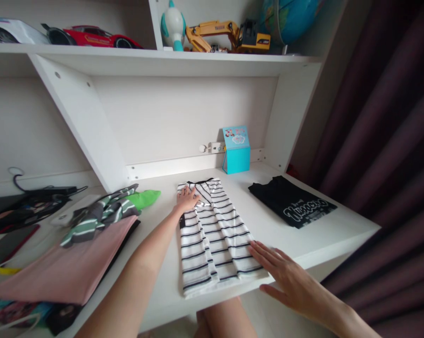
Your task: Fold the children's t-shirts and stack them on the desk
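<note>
A black-and-white striped shirt [212, 234] lies folded into a long strip on the white desk [303, 234]. My left hand [187, 199] rests flat on its far end, near the collar, fingers spread. My right hand [285, 277] lies open at the near right corner of the shirt, fingertips touching the hem. Neither hand holds anything.
A folded black T-shirt [291, 202] with white lettering lies to the right. A pile of clothes sits at left: a pink garment [71, 267], a green-striped one [99, 216], a bright green piece [144, 198]. A turquoise calendar [236, 150] stands at the back. Toys line the shelf above.
</note>
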Available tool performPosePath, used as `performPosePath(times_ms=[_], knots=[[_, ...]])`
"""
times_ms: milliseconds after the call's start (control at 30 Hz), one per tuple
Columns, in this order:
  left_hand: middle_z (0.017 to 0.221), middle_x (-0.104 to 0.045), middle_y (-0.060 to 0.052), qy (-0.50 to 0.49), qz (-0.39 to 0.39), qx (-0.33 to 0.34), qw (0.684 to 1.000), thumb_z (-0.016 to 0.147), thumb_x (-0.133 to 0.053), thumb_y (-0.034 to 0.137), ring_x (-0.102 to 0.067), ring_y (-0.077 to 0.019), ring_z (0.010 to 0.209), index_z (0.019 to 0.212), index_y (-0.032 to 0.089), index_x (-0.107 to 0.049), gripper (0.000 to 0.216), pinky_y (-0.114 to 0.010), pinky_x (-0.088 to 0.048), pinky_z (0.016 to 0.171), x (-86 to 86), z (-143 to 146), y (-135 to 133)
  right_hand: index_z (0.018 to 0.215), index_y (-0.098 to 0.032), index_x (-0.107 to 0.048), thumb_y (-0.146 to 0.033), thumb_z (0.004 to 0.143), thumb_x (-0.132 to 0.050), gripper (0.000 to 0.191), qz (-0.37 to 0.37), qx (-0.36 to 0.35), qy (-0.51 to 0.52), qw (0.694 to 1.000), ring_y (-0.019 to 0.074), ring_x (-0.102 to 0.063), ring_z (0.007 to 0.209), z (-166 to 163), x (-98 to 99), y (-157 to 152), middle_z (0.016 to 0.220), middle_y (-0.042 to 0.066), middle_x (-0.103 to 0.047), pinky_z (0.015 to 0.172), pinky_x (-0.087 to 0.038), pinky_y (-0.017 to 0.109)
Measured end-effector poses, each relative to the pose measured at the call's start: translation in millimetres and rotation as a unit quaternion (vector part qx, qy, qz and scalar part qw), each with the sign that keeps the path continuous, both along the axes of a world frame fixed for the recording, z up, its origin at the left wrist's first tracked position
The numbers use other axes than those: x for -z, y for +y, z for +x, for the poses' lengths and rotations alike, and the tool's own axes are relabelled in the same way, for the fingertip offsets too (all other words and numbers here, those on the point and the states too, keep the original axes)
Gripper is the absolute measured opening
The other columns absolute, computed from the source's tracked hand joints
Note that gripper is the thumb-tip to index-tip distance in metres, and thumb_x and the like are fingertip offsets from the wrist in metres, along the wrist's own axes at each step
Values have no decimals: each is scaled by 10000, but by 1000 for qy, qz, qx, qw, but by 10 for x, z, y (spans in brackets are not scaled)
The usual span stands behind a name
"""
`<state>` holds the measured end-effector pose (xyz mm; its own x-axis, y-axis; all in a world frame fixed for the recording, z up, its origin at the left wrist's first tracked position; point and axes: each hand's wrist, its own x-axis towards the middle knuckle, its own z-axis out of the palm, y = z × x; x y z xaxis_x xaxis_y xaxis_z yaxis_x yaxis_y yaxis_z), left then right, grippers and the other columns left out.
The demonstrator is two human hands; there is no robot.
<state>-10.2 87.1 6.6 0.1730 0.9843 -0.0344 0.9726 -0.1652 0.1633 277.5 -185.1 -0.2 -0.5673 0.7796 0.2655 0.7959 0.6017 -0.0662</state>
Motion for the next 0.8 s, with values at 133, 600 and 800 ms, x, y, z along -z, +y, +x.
performPosePath(times_ms=[133, 600, 800], knots=[[1488, -38, -136, -4, 1, -8, 1000, 871, -220, 526, -63, -321, 1348, 1411, 210, -180, 627, -539, -147, 1022, -119, 75, -79, 1387, -170, -300, -87, 753, -426, 651, 29, 14, -22, 999, 227, -334, 1275, -10, 96, 39, 1416, 77, -308, 984, -379, 385], [1463, -199, -74, 74, 126, 330, 933, 777, -583, 252, -287, -293, 1295, 1422, 284, -119, 795, -403, -349, 1006, 14, -365, -2793, 1409, -306, -201, -64, 826, -349, 649, 83, -27, -59, 994, 244, -339, 1269, -95, 168, 91, 1393, 18, -359, 940, -413, 441], [1312, -486, -25, -15, 111, 457, 882, 901, -351, 163, -443, -162, 1202, 1391, 222, -268, 500, -226, -355, 1005, -146, -458, -2715, 1397, -319, -243, -103, 842, -396, 615, -38, -128, 1, 991, 183, -471, 1176, 47, -231, -130, 1303, -17, -487, 974, -414, 336]])
